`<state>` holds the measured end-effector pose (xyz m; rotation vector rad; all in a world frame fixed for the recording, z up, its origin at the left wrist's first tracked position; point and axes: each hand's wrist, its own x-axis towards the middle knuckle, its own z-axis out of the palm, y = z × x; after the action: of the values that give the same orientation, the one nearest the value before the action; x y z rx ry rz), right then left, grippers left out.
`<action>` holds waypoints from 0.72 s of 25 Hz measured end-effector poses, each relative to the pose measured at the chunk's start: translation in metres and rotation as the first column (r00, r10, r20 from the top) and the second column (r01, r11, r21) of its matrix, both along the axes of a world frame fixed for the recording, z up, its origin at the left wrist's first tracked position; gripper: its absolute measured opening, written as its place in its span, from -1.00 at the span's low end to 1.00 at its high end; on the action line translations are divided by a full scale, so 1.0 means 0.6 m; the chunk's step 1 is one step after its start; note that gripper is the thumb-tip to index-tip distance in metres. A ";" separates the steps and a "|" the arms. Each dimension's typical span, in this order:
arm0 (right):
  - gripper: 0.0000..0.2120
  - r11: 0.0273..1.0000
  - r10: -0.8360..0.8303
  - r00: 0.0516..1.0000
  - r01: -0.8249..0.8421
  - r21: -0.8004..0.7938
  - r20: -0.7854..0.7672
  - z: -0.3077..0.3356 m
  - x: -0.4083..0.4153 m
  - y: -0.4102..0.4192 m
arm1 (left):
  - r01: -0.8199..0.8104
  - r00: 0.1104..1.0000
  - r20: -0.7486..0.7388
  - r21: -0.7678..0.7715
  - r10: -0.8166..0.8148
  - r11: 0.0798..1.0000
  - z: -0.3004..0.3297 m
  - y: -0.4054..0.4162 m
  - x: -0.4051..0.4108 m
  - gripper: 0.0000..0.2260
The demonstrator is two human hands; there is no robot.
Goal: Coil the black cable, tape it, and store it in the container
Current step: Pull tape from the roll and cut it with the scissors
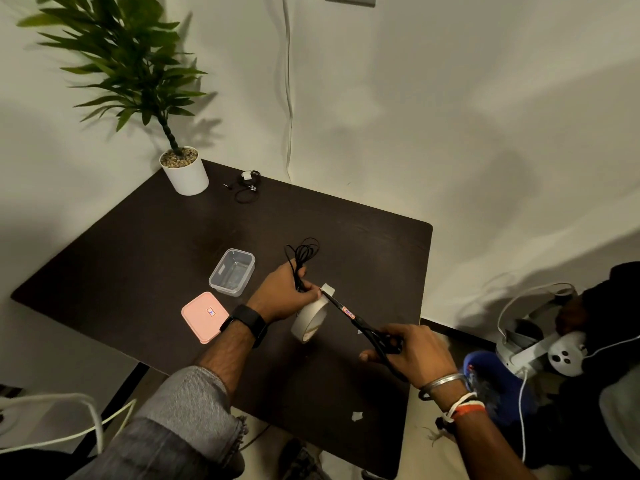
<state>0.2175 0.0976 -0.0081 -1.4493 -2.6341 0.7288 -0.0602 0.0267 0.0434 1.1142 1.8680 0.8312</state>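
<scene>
The left hand (280, 292) has its grip clenched around the coiled black cable (303, 254), loops sticking up past the fingers, while its fingertips pinch a pulled-out tab of the white tape roll (310, 322) hanging just below. The right hand (412, 355) grasps black scissors (360, 323) — blades reaching the tape tab. All this sits over the dark counter (138, 254), near its right edge. The clear container (232, 271) stands open left of the hand, its pink lid (204, 317) beside it — bare counter around both. A potted plant (183, 168) and a second taped cable bundle (247, 187) occupy the far corner.
</scene>
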 end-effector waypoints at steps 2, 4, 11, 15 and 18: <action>-0.27 1.000 -0.015 1.000 0.015 0.022 -0.012 0.000 0.001 0.001 | 0.013 1.000 -0.025 0.020 -0.013 1.000 -0.002 0.002 0.000 -0.73; -0.26 0.999 -0.008 1.000 0.009 0.031 -0.022 0.004 0.000 0.001 | 0.013 1.000 -0.019 0.028 -0.013 1.000 -0.004 0.004 0.004 -0.72; -0.32 0.990 -0.034 0.999 0.037 0.137 -0.019 0.009 -0.001 0.010 | -0.039 0.986 -0.161 0.053 0.047 0.998 -0.029 0.009 0.004 -0.77; -0.24 0.992 -0.070 0.997 0.068 0.104 0.015 -0.004 0.005 0.009 | -0.012 0.953 -0.298 0.126 0.049 0.992 -0.048 0.025 0.009 -0.75; -0.22 0.988 -0.075 0.997 0.072 0.137 0.022 -0.005 0.009 0.009 | 0.022 0.940 -0.340 0.108 0.016 0.994 -0.068 0.042 0.023 -0.72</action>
<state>0.2230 0.1029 -0.0111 -1.5195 -2.5768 0.5146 -0.0464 0.0518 0.0026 1.4028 2.1208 0.7855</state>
